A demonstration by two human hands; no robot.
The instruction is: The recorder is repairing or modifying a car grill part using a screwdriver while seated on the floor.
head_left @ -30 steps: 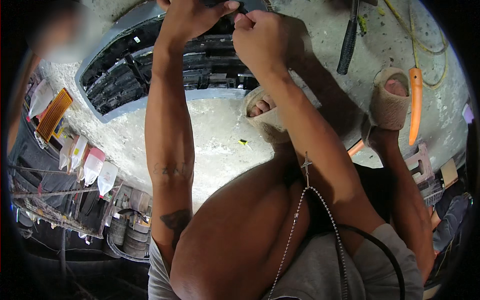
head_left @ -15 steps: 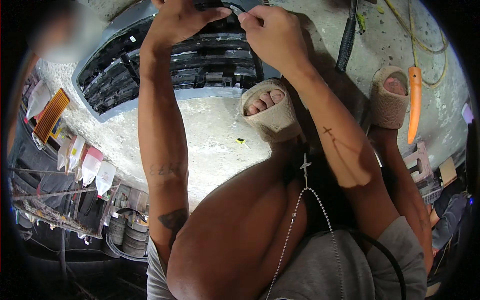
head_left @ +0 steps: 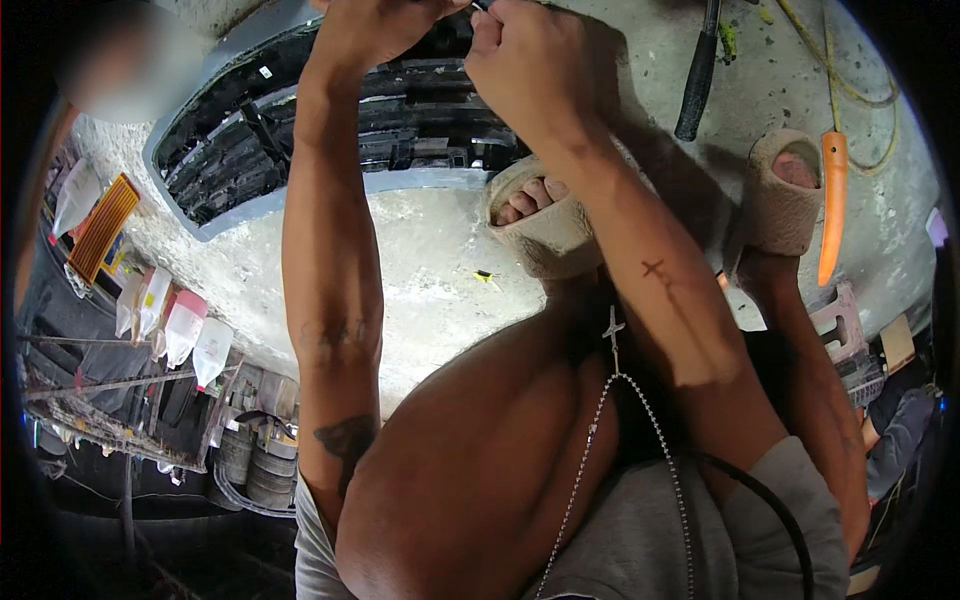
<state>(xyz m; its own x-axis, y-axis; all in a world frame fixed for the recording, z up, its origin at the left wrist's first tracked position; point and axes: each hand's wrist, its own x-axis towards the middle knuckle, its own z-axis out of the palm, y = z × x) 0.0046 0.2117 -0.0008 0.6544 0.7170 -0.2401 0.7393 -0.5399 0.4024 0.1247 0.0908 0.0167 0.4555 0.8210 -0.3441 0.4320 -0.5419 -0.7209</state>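
Both my hands reach to the top edge of the view, above a black slatted car grille (head_left: pixel 420 115) with a grey outer rim, which lies on the floor. My right hand (head_left: pixel 535 60) is closed in a pinch near the grille's right end. A small pale and dark piece shows at its fingertips, too cut off to name. Close beside it, my left hand (head_left: pixel 375 28) extends its thumb toward that piece. The left fingers run past the top edge, so their grip is hidden.
A black-handled tool (head_left: pixel 697 90) and an orange-handled tool (head_left: pixel 833 205) lie on the concrete floor (head_left: pixel 440 250) to the right, near a yellow cord (head_left: pixel 850 95). My sandalled foot (head_left: pixel 540 215) is close to the grille. Several bottles (head_left: pixel 185 325) stand at left.
Both hands have moved slightly up toward the top edge, the left also a little right. The small piece in the right fingertips is now mostly out of frame.
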